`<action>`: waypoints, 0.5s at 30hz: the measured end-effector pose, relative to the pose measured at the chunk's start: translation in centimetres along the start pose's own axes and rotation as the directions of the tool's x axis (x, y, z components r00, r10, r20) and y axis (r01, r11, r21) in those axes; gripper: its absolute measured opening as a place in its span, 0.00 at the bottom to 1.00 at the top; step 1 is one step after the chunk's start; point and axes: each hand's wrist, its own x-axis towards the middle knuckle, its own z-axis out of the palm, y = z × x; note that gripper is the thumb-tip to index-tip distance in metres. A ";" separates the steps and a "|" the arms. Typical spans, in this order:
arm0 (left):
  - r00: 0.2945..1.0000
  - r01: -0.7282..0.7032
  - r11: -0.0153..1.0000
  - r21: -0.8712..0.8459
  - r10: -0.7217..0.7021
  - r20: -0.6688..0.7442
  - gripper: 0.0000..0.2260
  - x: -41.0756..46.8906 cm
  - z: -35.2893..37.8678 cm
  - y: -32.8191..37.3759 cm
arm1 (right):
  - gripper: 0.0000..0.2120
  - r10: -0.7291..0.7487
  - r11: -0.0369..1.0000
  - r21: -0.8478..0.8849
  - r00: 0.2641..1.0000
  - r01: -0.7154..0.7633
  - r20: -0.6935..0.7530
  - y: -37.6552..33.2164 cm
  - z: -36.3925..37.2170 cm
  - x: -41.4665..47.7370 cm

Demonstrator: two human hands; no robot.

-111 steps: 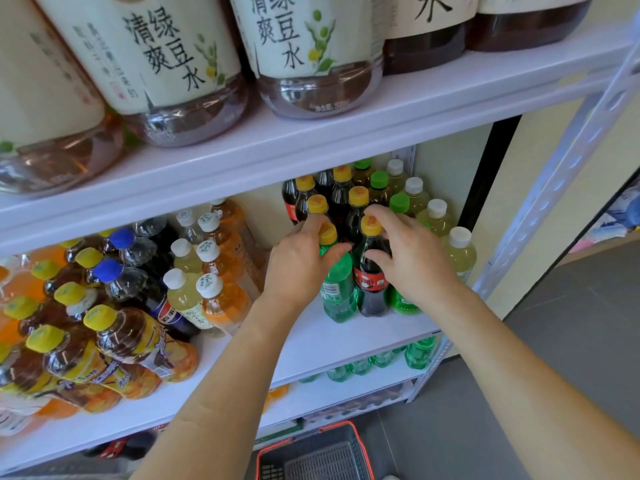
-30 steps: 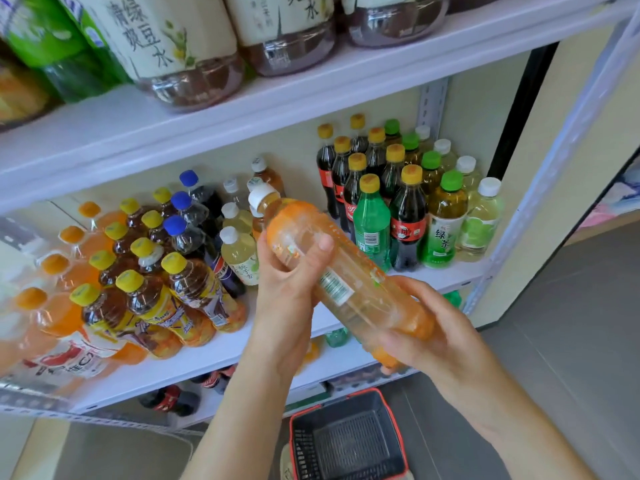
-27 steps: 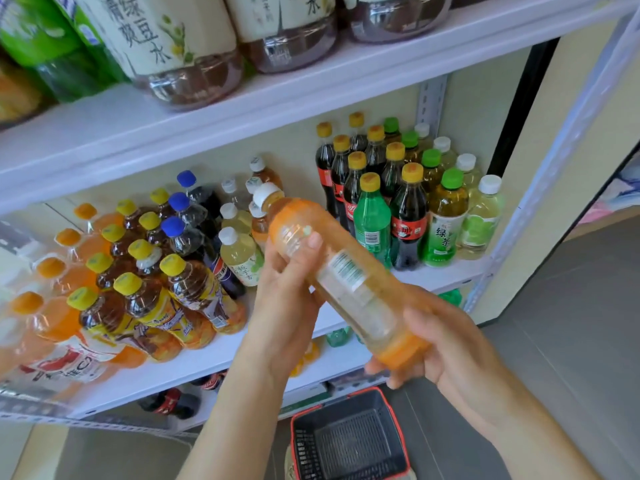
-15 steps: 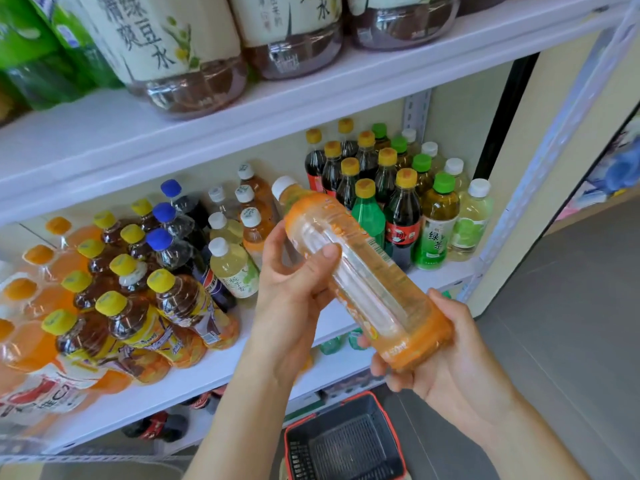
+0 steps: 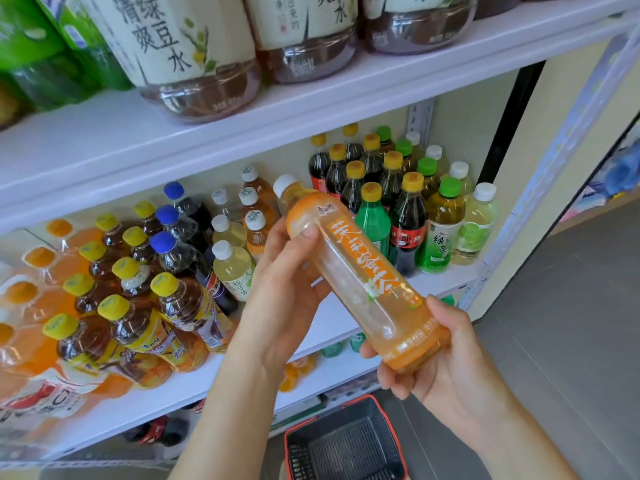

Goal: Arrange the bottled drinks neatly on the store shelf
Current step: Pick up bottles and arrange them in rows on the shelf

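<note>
Between the two hands, orange-labelled bottle (image 5: 363, 282): held in the air in front of the middle shelf (image 5: 194, 382), touching no shelf. It is tilted, its white cap (image 5: 284, 183) high and away from the person, its base low and near. The label's white lettering faces the camera.
Left hand (image 5: 284, 292): grips the bottle's upper part just below the shoulder. The thumb (image 5: 308, 233) lies across the front; the other fingers are hidden behind.
Right hand (image 5: 446, 368): cups the base from below, fingers curled round the lower end.
Right end of middle shelf: upright bottles in close rows, namely dark drinks with yellow caps (image 5: 408, 216), one green bottle (image 5: 372, 220) at the front, green-capped tea (image 5: 445, 220) and pale drinks with white caps (image 5: 478, 220).
Left and middle of the same shelf: brown tea bottles with yellow caps (image 5: 138, 323), blue-capped bottles (image 5: 173, 251) and white-capped bottles (image 5: 232, 268), packed closely. Orange drinks (image 5: 34, 289) at the far left are blurred.
Upper shelf (image 5: 242, 126): large bottles with cream labels (image 5: 187, 53) bearing Chinese lettering, with green bottles (image 5: 41, 46) to their left.
Lower shelf: a few bottles (image 5: 298, 372) partly seen under the middle board.
Basket (image 5: 346, 445): dark with a red rim, on the grey floor (image 5: 571, 306) below the hands.
</note>
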 end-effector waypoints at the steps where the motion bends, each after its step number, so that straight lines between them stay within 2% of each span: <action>1: 1.000 -0.010 1.000 0.005 0.010 -0.007 0.28 0.0 0.1 0.0 | 0.25 0.010 1.000 0.016 1.000 -0.010 0.023 0.0 0.0 0.0; 7: 0.998 -0.045 0.999 -0.015 0.044 -0.044 0.28 -0.1 0.2 -0.5 | 0.25 0.024 1.000 0.000 0.998 -0.024 0.063 0.0 -1.0 -0.2; 11: 0.999 -0.039 0.999 0.010 0.039 -0.020 0.29 0.0 0.2 -0.4 | 0.21 0.003 0.999 -0.035 1.000 -0.003 -0.003 0.1 -1.6 -0.2; 13: 0.999 -0.039 0.998 0.040 0.039 -0.009 0.28 0.2 0.2 -0.1 | 0.20 -0.032 0.988 -0.149 0.999 0.033 0.007 0.0 -1.9 -0.3; 15: 0.999 -0.049 0.992 0.119 0.050 -0.006 0.26 0.2 0.0 0.1 | 0.27 -0.061 0.954 -0.289 0.996 0.078 0.068 0.2 -2.3 -0.4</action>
